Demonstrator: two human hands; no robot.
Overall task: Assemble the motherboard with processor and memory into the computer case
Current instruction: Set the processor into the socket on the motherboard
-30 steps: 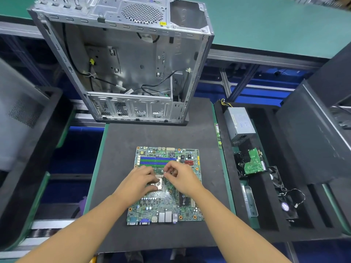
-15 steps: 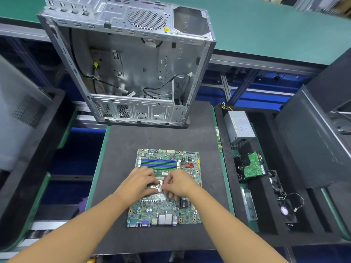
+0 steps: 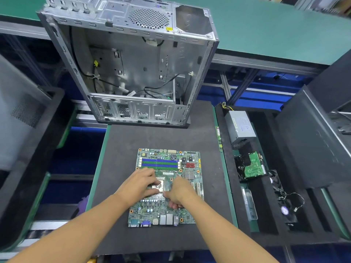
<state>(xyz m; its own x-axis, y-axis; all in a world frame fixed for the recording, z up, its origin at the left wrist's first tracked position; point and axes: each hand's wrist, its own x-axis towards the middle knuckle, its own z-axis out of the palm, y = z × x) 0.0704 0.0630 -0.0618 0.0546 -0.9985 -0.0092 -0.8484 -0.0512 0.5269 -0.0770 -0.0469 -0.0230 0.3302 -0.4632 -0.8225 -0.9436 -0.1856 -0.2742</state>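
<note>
1. Left grip point(image 3: 140, 184) curls over the socket at the centre of the green rectangular motherboard point(image 3: 150, 209), with thumb and forefinger closed on opposite sides of the silver square processor point(image 3: 159, 185).
2. Right grip point(image 3: 180, 194) sits just beside the socket with its fingers curled under. The fingertips are hidden, so I cannot tell whether it holds anything.
3. The step in hand, as I judge it, is seating and locking the processor. Fitting memory and mounting the board are not yet done.
4. The next move likely calls for even downward pressure that does not shift the chip, then latching.
5. The motherboard lies flat on the dark grey foam-topped table point(image 3: 171, 137), toward the near edge. Its blue and green memory slots point(image 3: 160, 164) are on the far side and its ports face the near edge.
6. The open silver metal computer case point(image 3: 133, 73) stands at the far edge, well apart from the board, with loose black cables inside.
</note>
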